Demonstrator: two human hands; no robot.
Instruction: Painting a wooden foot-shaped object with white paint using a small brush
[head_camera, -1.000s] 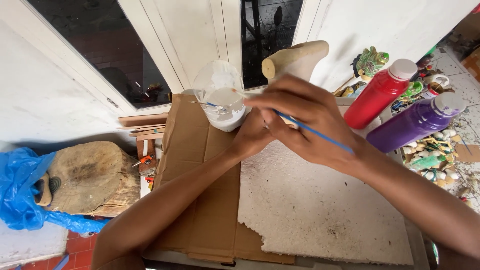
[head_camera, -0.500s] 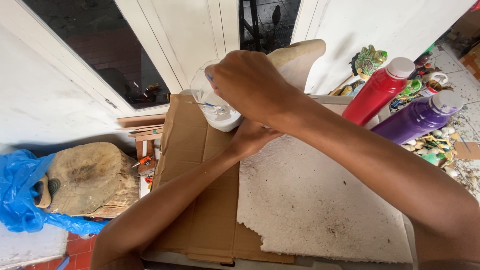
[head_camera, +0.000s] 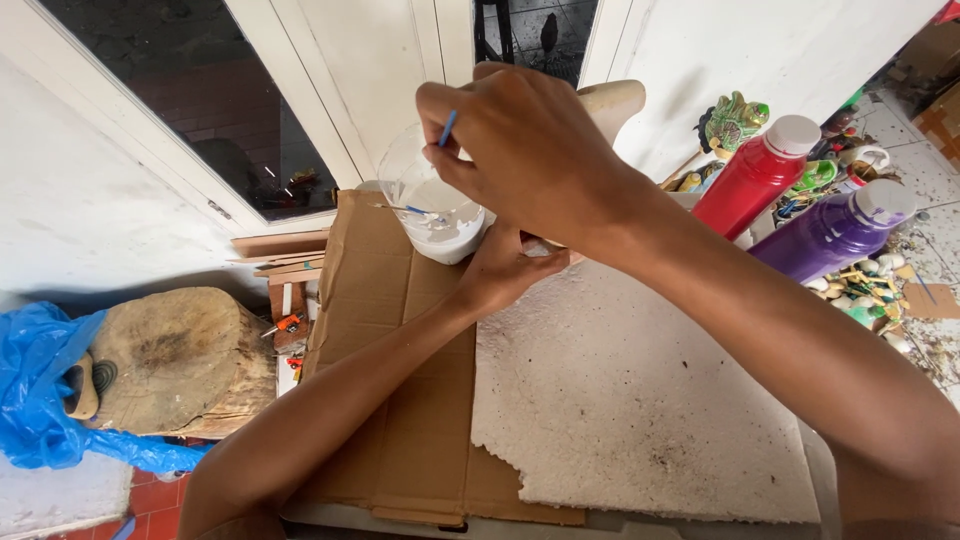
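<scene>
White wall and dark-glazed door frame: backdrop across the top
Foam sheet: white, speckled, ragged left edge, lies on the flattened cardboard
Log stump: left, partly wrapped in blue plastic sheet
Right hand: raised over the cup, fingers pinched tight on a thin blue brush; hand and forearm hide most of the pale wooden shape behind
Left hand: below and just right of the cup, mostly covered by the right hand; grip cannot be told
Red bottle and purple bottle: white caps, leaning, right edge, touching each other
Clear plastic cup: at the cardboard's far edge, white paint inside, a second brush lying across it
Small painted figures: heaped near the bottles, details too small to tell
</scene>
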